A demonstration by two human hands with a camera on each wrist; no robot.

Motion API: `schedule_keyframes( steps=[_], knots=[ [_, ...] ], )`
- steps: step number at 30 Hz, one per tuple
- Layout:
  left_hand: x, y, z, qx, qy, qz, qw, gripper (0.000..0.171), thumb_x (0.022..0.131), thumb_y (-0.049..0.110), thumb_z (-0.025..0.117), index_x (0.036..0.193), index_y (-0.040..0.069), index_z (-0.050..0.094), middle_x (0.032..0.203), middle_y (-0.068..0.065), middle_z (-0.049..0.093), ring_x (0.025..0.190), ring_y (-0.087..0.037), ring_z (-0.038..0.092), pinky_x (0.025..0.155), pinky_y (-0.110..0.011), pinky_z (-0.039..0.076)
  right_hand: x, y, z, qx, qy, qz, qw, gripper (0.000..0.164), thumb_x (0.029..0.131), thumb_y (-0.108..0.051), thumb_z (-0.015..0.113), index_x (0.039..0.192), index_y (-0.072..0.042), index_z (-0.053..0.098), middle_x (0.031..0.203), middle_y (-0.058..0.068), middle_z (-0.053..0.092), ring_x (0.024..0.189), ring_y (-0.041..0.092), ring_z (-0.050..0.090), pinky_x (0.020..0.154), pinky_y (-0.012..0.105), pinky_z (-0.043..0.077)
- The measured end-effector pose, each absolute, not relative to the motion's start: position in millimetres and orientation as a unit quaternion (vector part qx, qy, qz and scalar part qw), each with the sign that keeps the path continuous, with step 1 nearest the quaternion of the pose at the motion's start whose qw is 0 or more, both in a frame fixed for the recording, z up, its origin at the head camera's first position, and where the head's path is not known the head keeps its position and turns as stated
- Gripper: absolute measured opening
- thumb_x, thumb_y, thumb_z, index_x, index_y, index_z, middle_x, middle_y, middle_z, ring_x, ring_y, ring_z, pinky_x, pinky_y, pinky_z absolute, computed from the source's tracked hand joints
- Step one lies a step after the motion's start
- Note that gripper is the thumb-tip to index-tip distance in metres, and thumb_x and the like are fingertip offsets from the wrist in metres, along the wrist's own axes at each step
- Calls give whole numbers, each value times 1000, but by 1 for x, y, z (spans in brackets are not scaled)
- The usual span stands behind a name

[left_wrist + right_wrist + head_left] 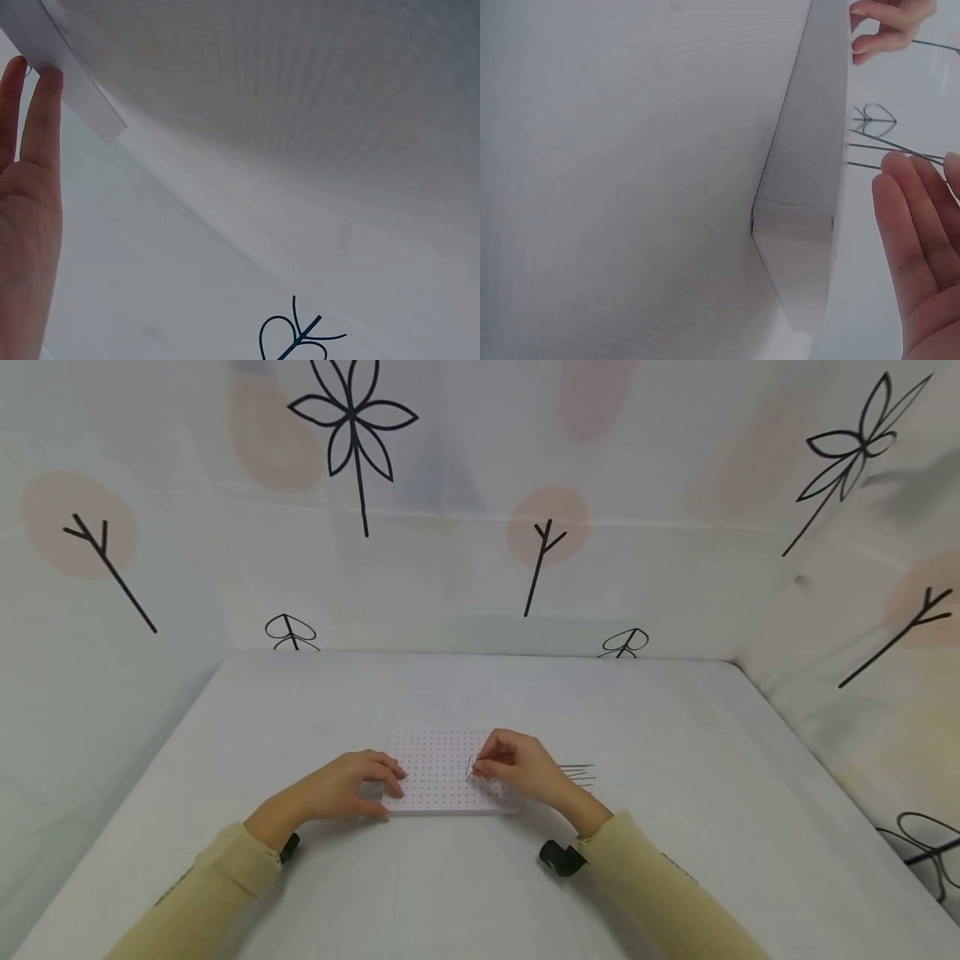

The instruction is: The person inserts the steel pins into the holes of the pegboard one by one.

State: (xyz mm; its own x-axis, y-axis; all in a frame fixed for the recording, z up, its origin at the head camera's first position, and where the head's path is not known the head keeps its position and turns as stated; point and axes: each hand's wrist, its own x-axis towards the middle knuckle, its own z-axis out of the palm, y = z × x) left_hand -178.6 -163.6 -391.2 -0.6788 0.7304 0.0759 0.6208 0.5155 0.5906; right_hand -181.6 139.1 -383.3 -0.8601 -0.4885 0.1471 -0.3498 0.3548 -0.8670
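A flat white pegboard [431, 777] with a grid of small reddish holes lies mid-table. My left hand [348, 785] rests at its left edge, fingers on the top and thumb by the near corner; the left wrist view shows these fingers [43, 112] against the board's side. Over the board's right half, my right hand [525, 768] pinches a thin dark rod [889, 142] between thumb and fingertips, its lower end slanting to the board. Beside it, other thin rods [864, 165] stand up from the board, partly hidden by the fingers.
Several thin dark rods [577, 766] lie side by side on the white table [465, 893], right of the board and partly behind my right wrist. A patterned cloth wall [442, 568] closes the far side. Black wrist devices [561, 858] hang under both sleeves.
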Motion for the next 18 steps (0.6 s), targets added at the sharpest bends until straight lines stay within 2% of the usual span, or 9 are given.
schedule_keyframes(
  steps=[18],
  knots=[
    [-176, -162, -388, 375, 871, 301, 103, 21, 73, 13, 80, 91, 20, 69, 116, 3, 59, 115, -21, 50, 98, -44, 39, -183, 132, -389, -265, 841, -467, 68, 7, 83, -5, 69, 84, -7, 62, 86, 0, 64, 79, 11, 61, 73, 24, 51]
  ],
)
